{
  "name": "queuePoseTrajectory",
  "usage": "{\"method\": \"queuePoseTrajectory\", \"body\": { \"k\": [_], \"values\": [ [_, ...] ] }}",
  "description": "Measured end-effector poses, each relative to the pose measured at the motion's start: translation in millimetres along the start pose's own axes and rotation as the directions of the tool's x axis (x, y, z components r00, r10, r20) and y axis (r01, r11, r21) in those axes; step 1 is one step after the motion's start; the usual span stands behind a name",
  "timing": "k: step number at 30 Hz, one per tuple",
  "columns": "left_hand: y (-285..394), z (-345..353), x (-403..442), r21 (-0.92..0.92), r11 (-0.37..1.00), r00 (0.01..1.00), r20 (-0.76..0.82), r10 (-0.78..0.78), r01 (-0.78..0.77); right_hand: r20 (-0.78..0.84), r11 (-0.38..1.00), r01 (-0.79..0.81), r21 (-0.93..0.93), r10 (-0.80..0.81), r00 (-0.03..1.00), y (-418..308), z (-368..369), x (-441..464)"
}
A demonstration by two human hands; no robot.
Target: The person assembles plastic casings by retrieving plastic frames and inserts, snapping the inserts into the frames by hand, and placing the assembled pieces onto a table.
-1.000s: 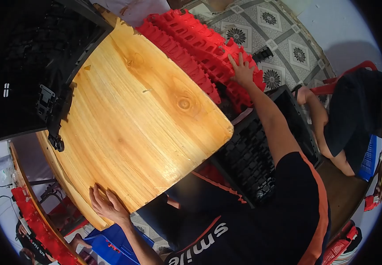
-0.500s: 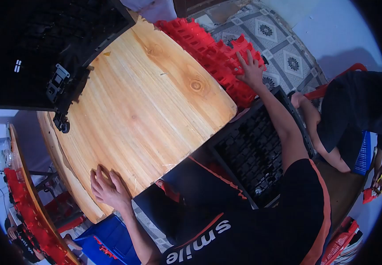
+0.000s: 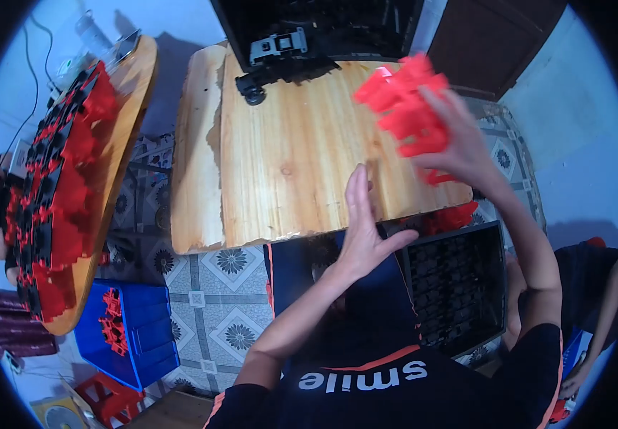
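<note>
My right hand point(image 3: 459, 143) is closed around a red plastic part point(image 3: 412, 100) with cut-outs and prongs, perhaps more than one piece joined. Motion blurs it, so its exact kind cannot be made out. The part is raised over the right side of the wooden table point(image 3: 287, 171). Near the table's front edge, my left hand point(image 3: 366, 239) is held up, thumb spread from the fingers, with nothing in it. A black crate point(image 3: 498, 286) packed with black parts stands to the right of my lap, below the table.
Black crate point(image 3: 323, 28) with a grey-and-black mechanism point(image 3: 277, 46) stands at the table's back. Left, another table point(image 3: 130, 121) carries red and black parts point(image 3: 73, 193). A blue bin point(image 3: 152, 329) and red stool point(image 3: 105, 397) stand below. People sit at both sides.
My right hand has lifted a red part from the red pile at the right and brought it over the table. My left hand has risen off the tabletop. The view has turned.
</note>
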State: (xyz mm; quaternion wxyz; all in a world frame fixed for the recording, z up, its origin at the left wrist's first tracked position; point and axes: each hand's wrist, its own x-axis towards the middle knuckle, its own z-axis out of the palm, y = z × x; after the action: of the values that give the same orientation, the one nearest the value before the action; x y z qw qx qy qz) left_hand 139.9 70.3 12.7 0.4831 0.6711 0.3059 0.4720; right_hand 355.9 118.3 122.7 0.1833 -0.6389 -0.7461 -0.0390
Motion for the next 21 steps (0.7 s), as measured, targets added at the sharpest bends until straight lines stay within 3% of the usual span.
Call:
{"method": "queuePoseTrajectory", "body": {
  "k": [1,3,4,5,6,7,9,10,11,12,13,14,16,17,18,19,20,21],
  "values": [
    [-2.7,3.0,3.0,-0.005,1.000,0.997,-0.070,-0.027,0.027,0.072,0.993,0.035,0.114,-0.043,0.996,-21.0,17.7,14.1],
    [-20.7,-1.0,13.3,-0.124,0.992,0.971,-0.233,-0.056,0.027,0.357,0.990,-0.115,0.081,0.079,0.931,-68.7,41.9,37.7],
    [-25.7,-7.5,22.0,-0.229,0.973,0.944,-0.322,-0.069,-0.007,0.349,0.991,-0.106,0.076,0.073,0.934,-81.9,40.9,47.4],
    [-31.9,-24.1,25.0,0.088,0.990,0.918,-0.392,-0.068,0.111,0.391,0.968,-0.050,0.246,-0.052,0.919,-92.7,39.0,55.5],
    [-37.7,-42.2,31.0,0.068,0.992,0.883,-0.465,-0.065,0.109,0.416,0.911,-0.010,0.413,-0.179,0.891,-98.1,37.9,61.0],
    [-45.3,-58.7,35.4,-0.136,0.986,0.884,-0.443,-0.148,0.097,0.426,0.911,-0.018,0.412,-0.175,0.888,-97.6,37.1,67.4],
    [-36.4,-93.2,45.5,-0.563,0.819,0.888,-0.312,-0.338,0.114,0.388,0.869,-0.141,0.474,-0.063,0.920,-85.6,36.2,88.5],
    [-25.1,-109.6,51.5,-0.637,0.750,0.878,-0.240,-0.415,0.180,0.393,0.867,-0.159,0.473,-0.045,0.918,-72.1,47.7,99.5],
    [-17.6,-131.6,60.4,-0.538,0.771,0.854,-0.164,-0.493,0.342,0.193,0.940,-0.103,0.324,0.041,0.980,-52.1,71.9,109.4],
    [-23.1,-148.1,70.7,-0.533,0.764,0.853,-0.138,-0.503,0.364,-0.028,0.986,-0.083,0.147,0.088,0.996,-31.5,94.5,114.5],
    [-26.8,-162.1,82.3,-0.459,0.798,0.860,-0.128,-0.494,0.390,0.096,0.880,-0.161,0.447,0.131,0.987,-14.0,120.9,115.6],
    [-47.7,-176.3,95.1,-0.308,0.883,0.890,-0.178,-0.420,0.355,0.218,0.674,-0.253,0.694,0.138,0.966,-6.2,139.9,113.6],
    [-71.4,-180.4,116.5,-0.369,0.919,0.808,-0.494,-0.321,0.139,0.319,0.372,-0.331,0.867,0.095,0.943,-46.8,139.5,81.1],
    [-145.1,-231.0,134.1,-0.055,0.975,0.839,-0.501,-0.215,0.217,0.186,0.433,-0.209,0.877,0.096,0.978,-59.4,146.7,66.1],
    [-97.2,-200.8,120.9,-0.315,0.937,0.812,-0.503,-0.297,0.148,0.047,0.502,-0.092,0.860,0.102,0.994,-60.4,149.3,48.1],
    [-73.9,-187.8,113.3,-0.216,0.943,0.750,-0.572,-0.332,0.253,-0.085,0.613,-0.035,0.789,0.167,0.982,-58.2,125.5,25.4],
    [-66.8,-180.5,103.3,-0.144,0.958,0.758,-0.587,-0.285,0.248,-0.205,0.721,-0.007,0.693,0.206,0.957,-50.4,103.5,5.5],
    [-58.7,-165.3,82.9,0.062,0.968,0.771,-0.618,-0.153,0.243,-0.437,0.749,0.097,0.655,0.270,0.858,-19.5,108.9,-10.8]
  ]
}}
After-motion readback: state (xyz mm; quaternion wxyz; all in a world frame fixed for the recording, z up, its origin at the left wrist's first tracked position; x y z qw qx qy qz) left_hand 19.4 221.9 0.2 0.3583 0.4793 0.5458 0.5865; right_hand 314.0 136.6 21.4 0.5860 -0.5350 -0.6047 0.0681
